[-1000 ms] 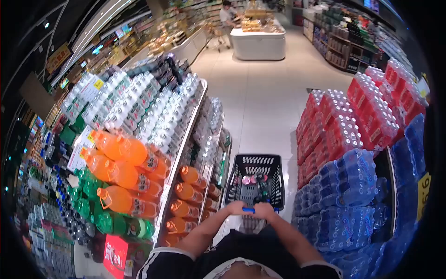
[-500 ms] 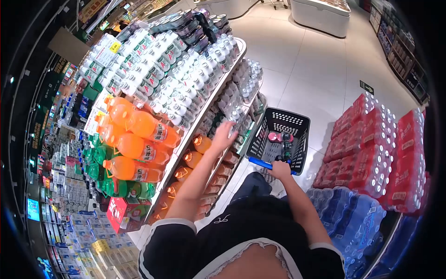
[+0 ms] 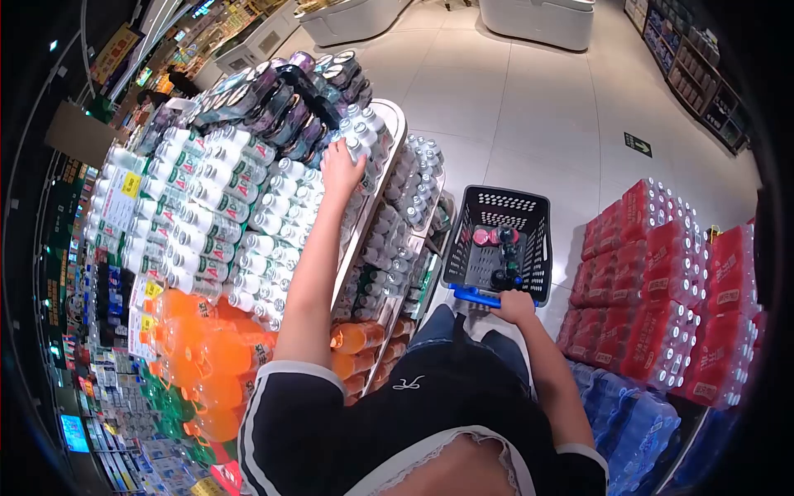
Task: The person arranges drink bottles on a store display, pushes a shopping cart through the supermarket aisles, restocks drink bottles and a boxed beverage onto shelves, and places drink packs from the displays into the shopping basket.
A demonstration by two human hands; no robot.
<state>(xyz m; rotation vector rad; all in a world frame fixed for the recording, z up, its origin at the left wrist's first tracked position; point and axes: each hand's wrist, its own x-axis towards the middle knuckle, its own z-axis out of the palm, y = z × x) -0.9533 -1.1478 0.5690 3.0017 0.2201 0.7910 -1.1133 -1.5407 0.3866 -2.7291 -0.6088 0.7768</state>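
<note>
My left hand reaches over the left display and lies on the caps of small white-capped bottles near the shelf's edge. Its fingers are bent over the bottle tops; whether they grip one is unclear. With my right hand I hold the blue handle of a black shopping basket cart. Inside the basket are a pink-topped item and several dark bottles. Dark shrink-wrapped packs are stacked just beyond my left hand.
Orange drink bottles are stacked at the lower left. Red bottle packs and blue packs line the right side. A white counter stands ahead on the tiled floor.
My left hand has left the handle and moved forward onto the white-capped bottles. My right hand has stayed on the handle. The view has turned, and more of the left display shows.
</note>
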